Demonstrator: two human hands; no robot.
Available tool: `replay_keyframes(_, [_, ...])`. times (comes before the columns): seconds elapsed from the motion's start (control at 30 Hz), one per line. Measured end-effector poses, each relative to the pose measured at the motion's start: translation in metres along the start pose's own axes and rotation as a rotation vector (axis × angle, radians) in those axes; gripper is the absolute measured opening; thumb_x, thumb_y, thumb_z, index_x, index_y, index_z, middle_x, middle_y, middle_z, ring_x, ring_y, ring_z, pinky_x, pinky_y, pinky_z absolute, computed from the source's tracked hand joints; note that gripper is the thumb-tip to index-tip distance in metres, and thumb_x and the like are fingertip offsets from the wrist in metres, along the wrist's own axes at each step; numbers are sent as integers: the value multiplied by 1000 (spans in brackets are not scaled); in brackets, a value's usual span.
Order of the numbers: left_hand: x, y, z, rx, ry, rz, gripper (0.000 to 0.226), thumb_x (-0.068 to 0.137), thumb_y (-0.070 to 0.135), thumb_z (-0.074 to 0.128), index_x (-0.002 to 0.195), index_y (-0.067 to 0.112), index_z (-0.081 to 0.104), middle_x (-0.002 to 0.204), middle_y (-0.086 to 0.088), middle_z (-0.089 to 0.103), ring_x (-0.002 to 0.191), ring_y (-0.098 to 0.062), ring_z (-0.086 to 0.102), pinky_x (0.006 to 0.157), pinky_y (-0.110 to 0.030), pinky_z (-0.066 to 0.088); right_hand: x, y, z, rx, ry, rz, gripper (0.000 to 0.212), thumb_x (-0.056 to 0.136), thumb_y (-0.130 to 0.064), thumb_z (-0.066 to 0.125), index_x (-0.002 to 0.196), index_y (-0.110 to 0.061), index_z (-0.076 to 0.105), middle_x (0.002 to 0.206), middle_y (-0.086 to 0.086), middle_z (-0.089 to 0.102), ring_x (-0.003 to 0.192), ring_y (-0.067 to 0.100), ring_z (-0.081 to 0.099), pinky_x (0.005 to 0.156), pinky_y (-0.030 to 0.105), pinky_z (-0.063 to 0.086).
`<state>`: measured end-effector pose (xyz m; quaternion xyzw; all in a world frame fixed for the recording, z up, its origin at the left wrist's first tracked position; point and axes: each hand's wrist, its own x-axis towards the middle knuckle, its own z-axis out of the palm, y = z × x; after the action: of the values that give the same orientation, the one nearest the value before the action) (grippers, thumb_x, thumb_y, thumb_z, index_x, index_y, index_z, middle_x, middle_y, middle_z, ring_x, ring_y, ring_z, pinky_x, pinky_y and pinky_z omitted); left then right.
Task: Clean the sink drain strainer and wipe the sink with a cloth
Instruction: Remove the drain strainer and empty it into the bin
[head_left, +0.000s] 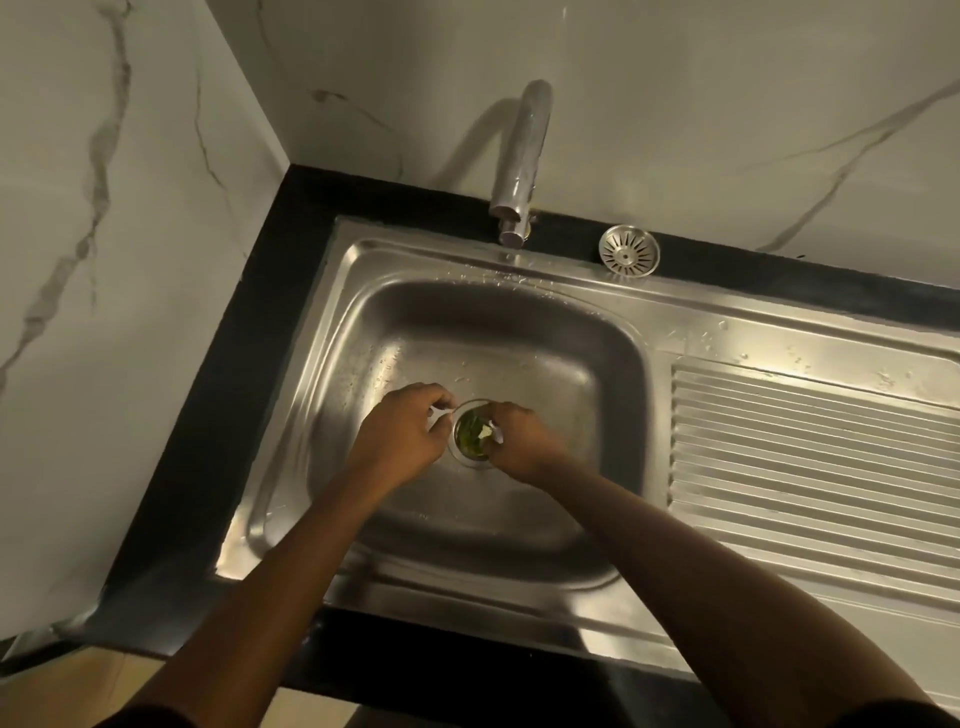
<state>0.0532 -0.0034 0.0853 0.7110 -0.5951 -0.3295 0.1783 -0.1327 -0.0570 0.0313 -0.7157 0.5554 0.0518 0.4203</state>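
I log both hands at frame centre, left hand (402, 435) and right hand (522, 439) pinching the strainer (471, 435), scraps inside; sink (519, 332) unwiped, no cloth seen.

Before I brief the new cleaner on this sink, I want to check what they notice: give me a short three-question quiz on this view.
1. True or false: the slotted strainer lid lies inside the basin.
2. Where do the left hand and right hand work? A) at the tap B) at the drain cup C) on the ribbed drainboard
3. What colour is the debris in the drain?

Key: 1. false, it rests on the sink rim by the wall. 2. B. 3. green.
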Motion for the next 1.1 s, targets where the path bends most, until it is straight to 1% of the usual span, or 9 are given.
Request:
replay_keyframes(0.17, [-5, -15, 3, -14, -30, -40, 19, 94, 24, 68, 112, 29, 72, 115, 12, 73, 106, -10, 66, 84, -28, 53, 12, -4, 26, -239, -182, 54, 69, 92, -17, 68, 156, -18, 43, 150, 12, 56, 129, 32, 60, 106, 39, 52])
replay_keyframes(0.3, [-8, -20, 4, -12, -49, -44, 19, 95, 24, 68, 112, 30, 72, 116, 12, 72, 106, -8, 65, 78, -17, 45, 19, -1, 33, -438, -260, -7, 80, 91, -13, 67, 162, -16, 31, 163, 13, 39, 141, 34, 50, 108, 41, 48])
replay_keyframes(0.4, [-8, -20, 5, -13, -62, -50, 20, 95, 24, 67, 113, 29, 72, 117, 12, 72, 108, -9, 65, 83, -23, 47, 23, 4, 35, -528, -229, -90, 90, 92, -15, 66, 166, -16, 16, 174, 9, 14, 156, 32, 26, 119, 43, 38])
replay_keyframes(0.47, [-7, -20, 6, -4, -63, -43, 20, 95, 23, 67, 113, 28, 72, 118, 11, 73, 108, -10, 66, 83, -22, 45, 25, 7, 38, -592, -213, -107, 90, 94, -18, 65, 167, -16, 13, 175, 8, 9, 159, 31, 19, 123, 43, 33])
replay_keyframes(0.57, [-7, -20, 6, 13, -66, -26, 19, 96, 24, 66, 114, 27, 73, 117, 11, 73, 109, -9, 65, 79, -17, 41, 27, 11, 45, -751, -147, -131, 87, 97, -26, 64, 166, -12, 14, 173, 10, 15, 157, 31, 22, 124, 41, 29])
replay_keyframes(0.67, [-8, -21, 7, 18, -83, -30, 20, 97, 25, 65, 116, 27, 72, 120, 11, 72, 110, -9, 65, 84, -20, 43, 29, 12, 52, -800, -149, -147, 85, 98, -29, 63, 166, -13, 14, 171, 12, 19, 156, 32, 25, 123, 42, 31])
replay_keyframes(0.8, [-9, -23, 8, 25, -85, -41, 21, 97, 25, 65, 117, 26, 73, 120, 10, 72, 110, -10, 65, 86, -22, 44, 27, 13, 57, -744, -169, -121, 84, 98, -28, 65, 166, -14, 17, 167, 15, 26, 149, 36, 37, 115, 44, 42])
replay_keyframes(0.9, [-11, -24, 9, 26, -91, -45, 21, 97, 24, 65, 117, 26, 73, 119, 10, 72, 110, -10, 64, 84, -21, 43, 25, 11, 61, -702, -193, -104, 76, 95, -23, 67, 161, -13, 30, 162, 16, 33, 139, 37, 49, 105, 45, 51])
replay_keyframes(1.1, [-12, -24, 9, 24, -93, -40, 20, 97, 25, 65, 115, 26, 73, 119, 10, 72, 109, -11, 65, 86, -25, 47, 22, 10, 66, -560, -174, -19, 75, 89, -8, 71, 156, -8, 38, 156, 14, 41, 122, 35, 62, 92, 41, 56])
